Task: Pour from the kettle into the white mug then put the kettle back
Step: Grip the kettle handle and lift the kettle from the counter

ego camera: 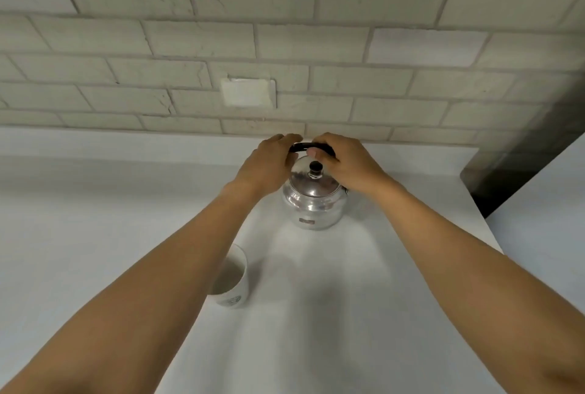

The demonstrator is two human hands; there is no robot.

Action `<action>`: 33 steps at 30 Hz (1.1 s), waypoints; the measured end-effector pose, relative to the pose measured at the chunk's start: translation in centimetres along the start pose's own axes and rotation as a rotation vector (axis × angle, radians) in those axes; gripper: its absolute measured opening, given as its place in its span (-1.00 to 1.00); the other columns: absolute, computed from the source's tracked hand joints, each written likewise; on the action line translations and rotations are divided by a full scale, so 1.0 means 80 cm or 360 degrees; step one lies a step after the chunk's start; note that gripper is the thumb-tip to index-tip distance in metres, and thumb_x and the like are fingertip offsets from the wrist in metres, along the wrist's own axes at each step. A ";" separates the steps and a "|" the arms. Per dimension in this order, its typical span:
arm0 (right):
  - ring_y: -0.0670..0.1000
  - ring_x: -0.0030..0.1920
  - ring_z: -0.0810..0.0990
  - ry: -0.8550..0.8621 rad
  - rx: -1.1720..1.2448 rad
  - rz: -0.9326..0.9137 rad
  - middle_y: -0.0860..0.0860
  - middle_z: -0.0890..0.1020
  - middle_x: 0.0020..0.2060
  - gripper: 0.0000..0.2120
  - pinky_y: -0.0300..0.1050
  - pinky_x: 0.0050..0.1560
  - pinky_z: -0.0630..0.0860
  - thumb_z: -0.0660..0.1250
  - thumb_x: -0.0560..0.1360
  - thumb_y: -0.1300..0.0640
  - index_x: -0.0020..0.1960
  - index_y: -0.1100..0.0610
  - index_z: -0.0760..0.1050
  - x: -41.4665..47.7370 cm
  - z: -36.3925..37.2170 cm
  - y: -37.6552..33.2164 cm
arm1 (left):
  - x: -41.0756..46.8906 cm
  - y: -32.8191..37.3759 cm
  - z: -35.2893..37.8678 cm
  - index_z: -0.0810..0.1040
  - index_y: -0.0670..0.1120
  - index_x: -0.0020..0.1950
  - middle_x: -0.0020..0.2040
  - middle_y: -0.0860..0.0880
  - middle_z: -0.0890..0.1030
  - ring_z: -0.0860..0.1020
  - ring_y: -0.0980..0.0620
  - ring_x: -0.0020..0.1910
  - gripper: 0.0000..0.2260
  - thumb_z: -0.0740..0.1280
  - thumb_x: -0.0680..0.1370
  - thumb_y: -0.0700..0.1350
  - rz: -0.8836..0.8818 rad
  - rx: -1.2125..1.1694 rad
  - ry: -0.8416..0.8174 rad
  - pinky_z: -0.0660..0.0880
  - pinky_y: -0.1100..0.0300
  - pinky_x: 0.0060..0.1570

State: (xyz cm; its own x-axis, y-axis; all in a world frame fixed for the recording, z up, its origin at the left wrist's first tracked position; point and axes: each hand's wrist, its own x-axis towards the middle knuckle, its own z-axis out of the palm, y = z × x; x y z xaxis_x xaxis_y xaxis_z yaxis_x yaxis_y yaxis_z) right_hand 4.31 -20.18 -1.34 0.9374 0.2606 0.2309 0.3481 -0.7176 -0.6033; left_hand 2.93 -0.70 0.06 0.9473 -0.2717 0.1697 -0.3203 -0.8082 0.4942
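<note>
A shiny steel kettle (315, 203) with a black lid knob stands upright on the white counter (316, 314), near the back wall. Its black handle arches over the lid. My right hand (345, 162) is wrapped around the handle's right part. My left hand (269, 166) rests on the handle's left end, against the kettle's side. The white mug (231, 279) stands nearer to me and to the left, partly hidden under my left forearm. The part of its inside that shows looks pale.
A pale brick wall (285, 45) with a white plate (248, 93) runs along the counter's back edge. A dark gap (512, 172) opens at the right, between this counter and another white surface (544, 219).
</note>
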 end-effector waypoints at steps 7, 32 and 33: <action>-0.25 -0.11 0.65 0.0299 0.0027 0.0020 -0.19 0.72 -0.15 -0.65 -0.47 -0.15 0.47 0.33 0.50 -0.30 0.05 -0.07 0.66 -0.070 -0.023 -0.072 | -0.143 0.037 -0.021 0.50 -0.01 0.42 0.40 -0.06 0.49 0.61 -0.16 0.14 -0.60 0.38 0.59 0.00 0.0285 0.0180 0.0334 0.62 -0.04 -0.10; -0.14 -0.14 0.65 0.0054 -0.0296 -0.0126 -0.13 0.73 -0.15 -0.64 -0.26 -0.09 0.56 0.38 0.50 -0.27 0.10 -0.04 0.69 -0.183 -0.050 -0.201 | -0.291 0.061 0.038 0.09 -0.01 0.70 0.70 0.03 0.09 0.06 -0.02 0.67 -0.39 0.14 0.71 0.18 0.0075 -0.0386 0.0048 0.31 0.02 0.50; -0.12 -0.13 0.65 0.0023 -0.0313 -0.0149 -0.11 0.73 -0.15 -0.63 -0.18 -0.07 0.58 0.39 0.50 -0.27 0.11 -0.03 0.69 -0.180 -0.048 -0.204 | -0.292 0.060 0.039 0.09 -0.02 0.70 0.70 0.03 0.10 0.07 -0.01 0.67 -0.39 0.15 0.71 0.18 0.0063 -0.0409 0.0059 0.29 0.03 0.53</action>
State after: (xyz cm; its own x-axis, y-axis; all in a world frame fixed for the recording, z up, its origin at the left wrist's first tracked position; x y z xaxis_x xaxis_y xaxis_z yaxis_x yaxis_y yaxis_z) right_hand -14.93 -14.74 8.11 0.9004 0.3237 0.2906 0.4239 -0.8032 -0.4186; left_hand -20.70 0.08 -4.20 0.9349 -0.2771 0.2220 -0.3517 -0.6370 0.6860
